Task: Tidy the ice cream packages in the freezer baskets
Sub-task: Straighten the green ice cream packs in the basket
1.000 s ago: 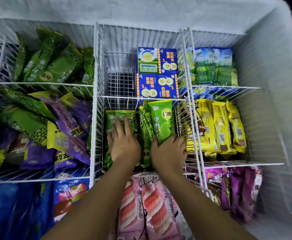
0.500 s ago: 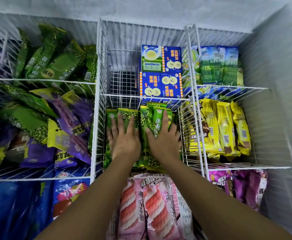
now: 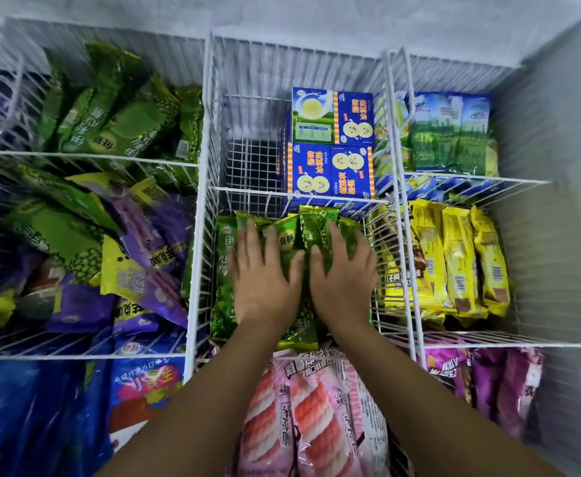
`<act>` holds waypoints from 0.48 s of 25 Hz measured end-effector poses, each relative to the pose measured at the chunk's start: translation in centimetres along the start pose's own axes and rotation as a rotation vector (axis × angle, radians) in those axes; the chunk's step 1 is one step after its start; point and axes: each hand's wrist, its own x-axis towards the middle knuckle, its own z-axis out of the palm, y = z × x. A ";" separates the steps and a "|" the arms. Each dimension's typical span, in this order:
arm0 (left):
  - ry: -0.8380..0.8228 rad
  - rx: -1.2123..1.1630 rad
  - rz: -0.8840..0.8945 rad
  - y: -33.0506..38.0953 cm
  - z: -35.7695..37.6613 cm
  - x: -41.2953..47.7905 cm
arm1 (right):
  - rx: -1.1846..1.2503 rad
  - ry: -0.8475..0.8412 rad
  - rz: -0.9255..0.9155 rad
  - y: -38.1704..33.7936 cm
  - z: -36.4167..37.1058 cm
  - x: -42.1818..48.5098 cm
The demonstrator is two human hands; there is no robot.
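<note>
Palms down on the green packs [image 3: 286, 239] in the middle basket [image 3: 210, 235]

Head cam: left hand [image 3: 265, 280] and right hand [image 3: 342, 280] lie side by side, fingers straight and spread, pressing flat, gripping nothing. The packs sit right under them in a row, long axis pointing away from the person, with blue boxes [image 3: 330, 166] beyond and pink packs [image 3: 303, 418] nearer. I'd say the left hand's closer to the pack against the left wire wall.

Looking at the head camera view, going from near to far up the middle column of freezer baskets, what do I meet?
Pink striped packages → green packages, with left hand and right hand flat on them → blue boxes.
</note>
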 end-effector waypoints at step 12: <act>0.010 0.258 0.094 -0.8 0.4 2.3 | -0.297 -0.002 -0.104 0.3 1.7 0.0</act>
